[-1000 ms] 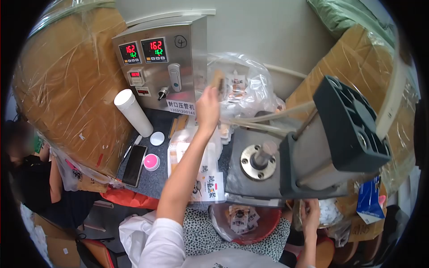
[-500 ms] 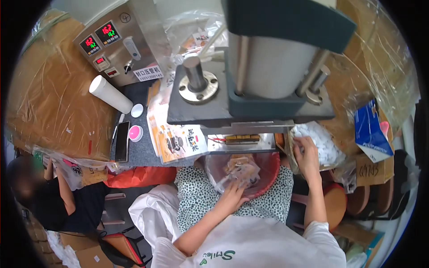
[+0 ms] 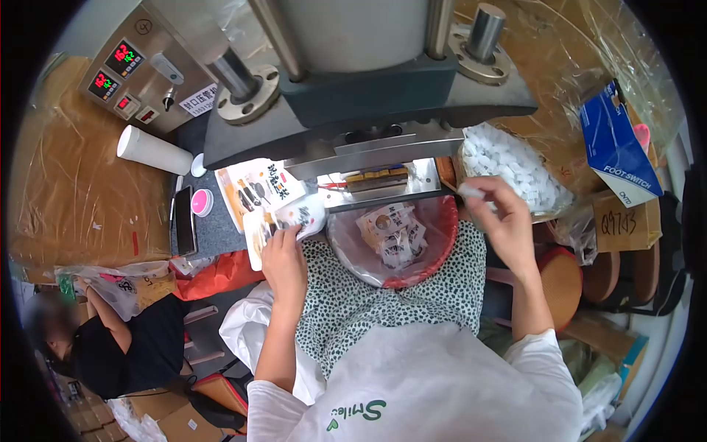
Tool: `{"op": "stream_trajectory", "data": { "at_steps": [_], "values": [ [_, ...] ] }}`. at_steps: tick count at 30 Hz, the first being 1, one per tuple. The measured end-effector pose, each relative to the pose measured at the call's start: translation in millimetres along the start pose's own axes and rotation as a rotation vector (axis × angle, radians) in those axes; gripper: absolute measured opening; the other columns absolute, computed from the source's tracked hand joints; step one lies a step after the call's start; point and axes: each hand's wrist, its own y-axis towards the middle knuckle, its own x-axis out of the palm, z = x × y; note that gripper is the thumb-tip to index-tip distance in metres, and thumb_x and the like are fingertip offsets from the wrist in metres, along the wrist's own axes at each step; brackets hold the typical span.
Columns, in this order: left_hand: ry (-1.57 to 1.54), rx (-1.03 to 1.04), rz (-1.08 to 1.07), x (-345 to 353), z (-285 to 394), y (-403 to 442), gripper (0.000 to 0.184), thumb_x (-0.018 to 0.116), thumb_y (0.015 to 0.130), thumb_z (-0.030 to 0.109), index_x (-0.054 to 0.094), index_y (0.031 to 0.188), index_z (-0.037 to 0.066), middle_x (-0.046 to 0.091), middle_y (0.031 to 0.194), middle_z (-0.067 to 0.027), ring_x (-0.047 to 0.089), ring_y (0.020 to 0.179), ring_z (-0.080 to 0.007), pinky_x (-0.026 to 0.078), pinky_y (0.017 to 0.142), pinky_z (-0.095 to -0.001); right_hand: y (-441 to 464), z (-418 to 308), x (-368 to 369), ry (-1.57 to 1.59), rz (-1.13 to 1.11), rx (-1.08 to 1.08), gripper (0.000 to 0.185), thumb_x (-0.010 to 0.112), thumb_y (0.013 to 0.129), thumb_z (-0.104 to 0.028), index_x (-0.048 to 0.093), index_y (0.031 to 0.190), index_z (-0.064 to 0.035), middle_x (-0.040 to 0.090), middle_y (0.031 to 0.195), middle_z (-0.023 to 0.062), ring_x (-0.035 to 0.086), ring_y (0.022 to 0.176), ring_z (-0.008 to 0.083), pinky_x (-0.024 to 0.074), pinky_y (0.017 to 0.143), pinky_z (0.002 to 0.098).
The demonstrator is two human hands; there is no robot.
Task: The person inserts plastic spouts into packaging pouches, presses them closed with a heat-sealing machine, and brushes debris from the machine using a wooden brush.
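Note:
My left hand (image 3: 283, 261) has its fingers closed on a printed pouch (image 3: 302, 215) at the left front of the sealing machine (image 3: 375, 151). More printed pouches (image 3: 258, 190) lie flat on the table just behind it. My right hand (image 3: 504, 225) pinches a small white piece (image 3: 473, 193) between thumb and fingers, beside a heap of similar white pieces (image 3: 508, 166) in a clear bag. Between my hands, a red basin (image 3: 448, 250) with a clear liner rests on my lap and holds several printed packets (image 3: 394, 232).
A metal control box (image 3: 140, 66), white bottle (image 3: 155, 150), phone (image 3: 185, 221) and pink-topped jar (image 3: 201, 202) stand or lie at the left. Large cartons flank the machine. A blue box (image 3: 618, 144) is at the right. Another person (image 3: 132, 346) sits at the far left.
My left hand has moved from the basin up and leftward and now holds a pouch. My right hand has lifted from the heap with a white piece. The view has shifted down and right.

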Motion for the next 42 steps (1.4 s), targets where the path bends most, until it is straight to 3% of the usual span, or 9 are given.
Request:
{"op": "stream_trajectory", "data": {
  "at_steps": [4,9,15,18,30,34,36,38,42],
  "values": [
    [-0.247,0.081,0.167,-27,43,-15,0.026,0.062,0.079,-0.008,0.068,0.103,0.001,0.068,0.094,-0.0163,0.066,0.085,-0.0363,0.052,0.074,-0.0422,-7,-30,28,0.247,-0.416,0.117,0.024,0.069,0.090,-0.003,0.066,0.114,-0.0002,0.067,0.112,0.0066,0.063,0.100,0.0130,0.0503,0.085,0.0268],
    [-0.414,0.201,0.145,-34,69,-20,0.033,0.060,0.073,-0.012,0.069,0.101,0.003,0.069,0.093,-0.0140,0.068,0.083,-0.0334,0.053,0.072,-0.0392,7,-35,57,-0.073,-0.295,-0.480,0.020,0.066,0.086,-0.003,0.067,0.107,-0.0035,0.067,0.100,0.0131,0.065,0.093,0.0341,0.0517,0.085,0.0397],
    [-0.601,0.212,-0.136,-16,78,-23,0.013,0.066,0.086,0.001,0.069,0.099,0.001,0.069,0.091,-0.0172,0.068,0.072,-0.0324,0.052,0.063,-0.0399,8,-22,54,0.011,-0.458,-0.386,0.024,0.066,0.087,-0.003,0.066,0.111,-0.0005,0.068,0.101,0.0155,0.065,0.096,0.0340,0.0512,0.087,0.0415],
    [-0.714,-0.053,-0.407,-15,92,-10,0.015,0.065,0.093,0.014,0.070,0.097,0.000,0.069,0.084,-0.0183,0.068,0.068,-0.0241,0.050,0.061,-0.0350,8,-27,53,0.074,-0.329,0.031,0.031,0.067,0.089,-0.007,0.064,0.118,0.0024,0.068,0.106,0.0187,0.067,0.100,0.0340,0.0525,0.085,0.0415],
    [-1.583,-0.574,-0.512,35,86,51,0.030,0.060,0.100,0.019,0.063,0.114,-0.008,0.070,0.101,-0.0104,0.069,0.086,-0.0162,0.056,0.072,-0.0313,18,-1,-6,-0.829,0.099,-0.262,0.016,0.067,0.082,-0.002,0.069,0.098,-0.0035,0.067,0.096,0.0170,0.067,0.084,0.0352,0.0527,0.073,0.0427],
    [-0.738,-0.240,-0.238,38,45,55,0.035,0.055,0.102,0.029,0.060,0.106,-0.005,0.068,0.096,-0.0198,0.065,0.077,-0.0231,0.046,0.066,-0.0400,25,31,-13,-0.949,-0.073,0.022,0.019,0.072,0.079,-0.005,0.068,0.097,-0.0024,0.065,0.097,0.0178,0.066,0.088,0.0392,0.0524,0.078,0.0458],
    [-0.266,0.024,0.269,33,13,66,0.058,0.064,0.095,0.034,0.048,0.133,-0.008,0.051,0.134,-0.0318,0.051,0.124,-0.0431,0.040,0.103,-0.0474,25,33,-13,-0.900,-0.107,0.009,0.020,0.072,0.078,-0.006,0.067,0.097,-0.0019,0.065,0.096,0.0185,0.066,0.087,0.0404,0.0525,0.078,0.0471],
    [0.401,0.036,0.158,64,-21,43,0.077,0.072,0.088,0.032,0.037,0.145,-0.006,0.038,0.148,-0.0313,0.037,0.139,-0.0445,0.027,0.115,-0.0514,25,36,-16,-0.863,-0.085,-0.103,0.016,0.071,0.078,-0.005,0.064,0.092,-0.0004,0.064,0.090,0.0204,0.066,0.082,0.0417,0.0535,0.074,0.0484],
    [0.207,0.124,0.103,52,-11,14,0.071,0.074,0.081,0.016,0.043,0.143,0.001,0.047,0.145,-0.0227,0.042,0.137,-0.0374,0.030,0.113,-0.0510,25,28,-25,-0.978,-0.176,-0.021,0.015,0.069,0.080,-0.006,0.064,0.092,0.0016,0.066,0.088,0.0225,0.067,0.083,0.0408,0.0536,0.074,0.0476]
  ]
}}
